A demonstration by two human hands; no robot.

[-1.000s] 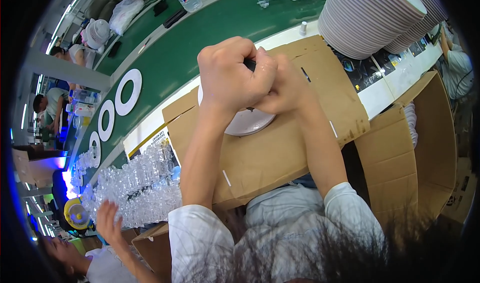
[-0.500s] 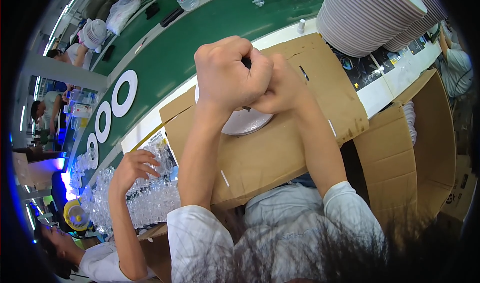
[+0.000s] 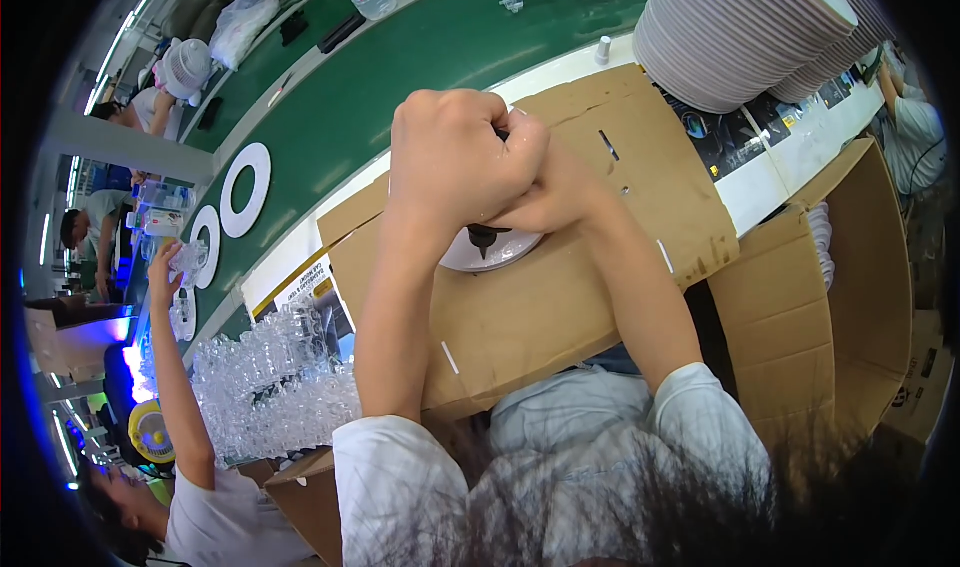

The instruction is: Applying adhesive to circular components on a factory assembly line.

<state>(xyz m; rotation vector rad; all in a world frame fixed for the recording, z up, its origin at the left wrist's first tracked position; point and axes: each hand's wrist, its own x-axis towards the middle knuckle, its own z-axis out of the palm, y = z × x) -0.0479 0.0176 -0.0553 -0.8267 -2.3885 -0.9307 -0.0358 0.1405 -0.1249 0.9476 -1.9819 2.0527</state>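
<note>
My left hand (image 3: 462, 159) is closed in a fist over the cardboard. A black tool shows in the gap by its thumb, and a dark pointed tip (image 3: 484, 242) juts out below the fist. My right hand (image 3: 545, 195) presses in behind the left one, and its fingers are hidden. Under both hands lies a white round disc (image 3: 500, 257), mostly covered by them. Whether the tip touches the disc I cannot tell. The disc rests on a flattened brown cardboard sheet (image 3: 530, 337).
White rings (image 3: 228, 217) lie on the green belt (image 3: 330, 107). Tall stacks of white discs (image 3: 735, 37) stand at far right. An open carton (image 3: 790, 317) is on the right. Clear plastic pieces (image 3: 270, 387) are heaped at left, near a co-worker's arm (image 3: 185, 397).
My fists have come slightly lower in the picture, and the dark tip now shows beneath them. The co-worker's hand has moved from the plastic heap to the belt with a clear piece.
</note>
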